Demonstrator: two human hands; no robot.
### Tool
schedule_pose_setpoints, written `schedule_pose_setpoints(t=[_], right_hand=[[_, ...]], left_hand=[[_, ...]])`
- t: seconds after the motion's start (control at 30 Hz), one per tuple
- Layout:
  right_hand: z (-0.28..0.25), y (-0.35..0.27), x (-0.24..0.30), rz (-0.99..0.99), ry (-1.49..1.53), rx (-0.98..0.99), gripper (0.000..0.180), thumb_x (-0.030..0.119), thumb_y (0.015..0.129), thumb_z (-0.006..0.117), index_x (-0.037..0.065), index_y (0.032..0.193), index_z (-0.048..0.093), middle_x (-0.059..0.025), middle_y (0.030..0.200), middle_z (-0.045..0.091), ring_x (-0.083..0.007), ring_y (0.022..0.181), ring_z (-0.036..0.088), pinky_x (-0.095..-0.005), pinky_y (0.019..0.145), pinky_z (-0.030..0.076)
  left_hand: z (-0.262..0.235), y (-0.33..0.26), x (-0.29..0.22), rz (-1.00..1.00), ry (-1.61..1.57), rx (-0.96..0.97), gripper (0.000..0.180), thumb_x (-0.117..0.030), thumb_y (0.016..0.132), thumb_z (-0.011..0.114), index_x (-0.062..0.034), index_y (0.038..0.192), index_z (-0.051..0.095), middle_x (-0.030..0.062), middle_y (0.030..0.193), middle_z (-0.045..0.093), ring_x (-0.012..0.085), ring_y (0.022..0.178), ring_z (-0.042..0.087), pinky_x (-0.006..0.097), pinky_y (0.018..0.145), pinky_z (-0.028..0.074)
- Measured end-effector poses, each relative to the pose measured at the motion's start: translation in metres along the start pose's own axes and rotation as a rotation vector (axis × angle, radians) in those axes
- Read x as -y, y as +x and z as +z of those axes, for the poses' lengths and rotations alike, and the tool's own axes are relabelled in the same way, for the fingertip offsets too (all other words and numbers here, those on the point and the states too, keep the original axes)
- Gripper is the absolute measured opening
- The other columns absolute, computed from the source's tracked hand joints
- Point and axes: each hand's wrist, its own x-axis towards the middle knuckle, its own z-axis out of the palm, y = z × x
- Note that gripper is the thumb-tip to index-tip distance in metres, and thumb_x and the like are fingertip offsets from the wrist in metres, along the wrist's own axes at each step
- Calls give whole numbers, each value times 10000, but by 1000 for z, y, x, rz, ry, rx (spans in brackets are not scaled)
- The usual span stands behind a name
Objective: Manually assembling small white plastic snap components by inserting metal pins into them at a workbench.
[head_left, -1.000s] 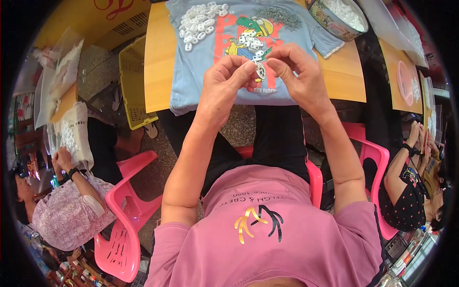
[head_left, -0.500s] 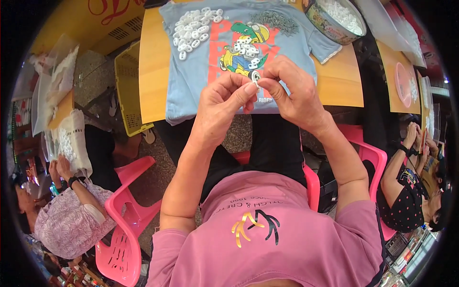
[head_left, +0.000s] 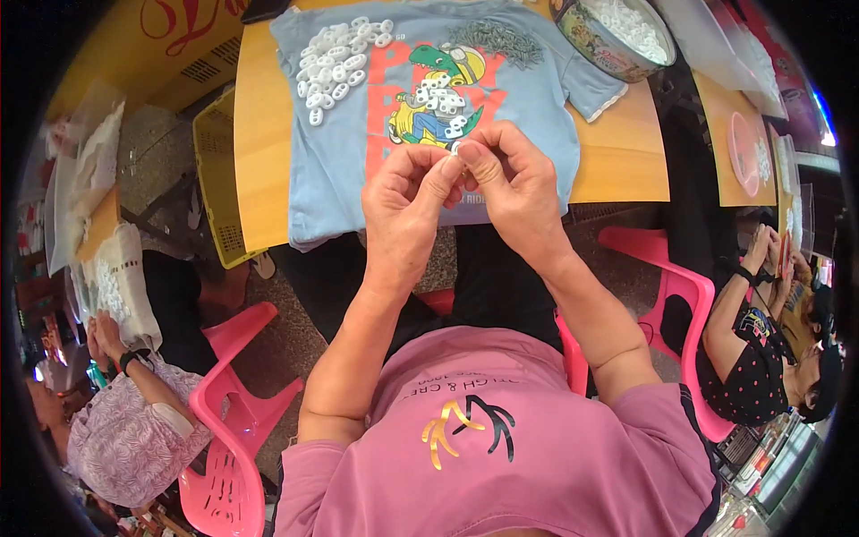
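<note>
White piece (head_left: 455, 148) pinched between hands (head_left: 400, 204) (head_left: 523, 190), both curled nearly closed.

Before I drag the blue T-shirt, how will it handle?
Probably floppy: the blue T-shirt is cloth, with soft creases showing. Likely to bunch if pushed, since it lies loosely spread. The white oval pieces and grey pieces sit loose on it, so they may scatter.

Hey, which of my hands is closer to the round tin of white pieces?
Right. In the picture, your right hand sits below and left of the round tin; your left hand is also below it, but farther left.
</note>
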Motion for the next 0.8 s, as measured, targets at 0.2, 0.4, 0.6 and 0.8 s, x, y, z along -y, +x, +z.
schedule_pose_setpoints(t=[0.2, 0.4, 0.6, 0.8], right_hand=[[-6, 13, -1, 70, -65, 19, 178, 179, 969, 591, 5, 929, 591, 7, 744, 580, -58, 654, 536, -211, 584, 442], [-40, 68, -8, -67, -282, 159, 195, 174, 951, 608, -20, 955, 630, -10, 763, 613, -65, 681, 564, -216, 602, 459], [-42, 123, -22, -392, -741, 161, 171, 139, 874, 661, -8, 962, 663, -76, 820, 639, -126, 693, 597, -267, 624, 477], [4, 162, -28, -531, -797, 241, 204, 182, 862, 639, 22, 981, 680, -128, 882, 655, -272, 795, 633, -358, 713, 491]], left_hand=[[-5, 18, -7, -36, 77, 27, 129, -117, 923, 643, 8, 937, 618, 24, 795, 631, 77, 689, 563, 223, 631, 470], [-31, 23, -11, 71, 83, -23, 135, -118, 924, 644, 10, 957, 618, 26, 795, 629, 78, 696, 567, 226, 648, 471], [-43, 14, -8, 106, 98, -111, 139, -119, 931, 639, 10, 976, 613, 33, 812, 640, 75, 704, 571, 220, 655, 472], [-47, 11, -3, 117, 87, -130, 140, -121, 935, 634, 9, 983, 612, 37, 825, 651, 72, 713, 576, 218, 660, 479]])
